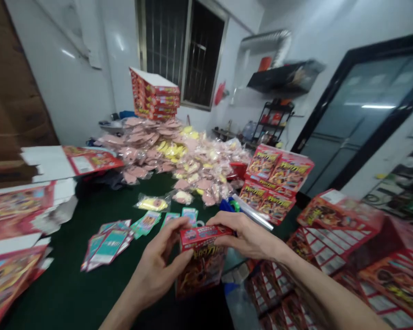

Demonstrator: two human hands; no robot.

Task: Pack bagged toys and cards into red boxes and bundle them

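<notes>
The left hand [163, 263] and right hand [244, 236] both grip the red box [203, 263], apparently just above the near edge of the tabletop [69, 284], near the cards [110, 245].

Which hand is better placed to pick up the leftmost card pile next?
Probably the left hand: it is nearer the card pile. The right hand is across the red printed box. Both hold the box, so the left would need to let go.

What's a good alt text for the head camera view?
Two bare hands, left and right, hold a red printed box above a dark green table, near loose cards and a heap of plastic-wrapped pink and yellow items.
</notes>
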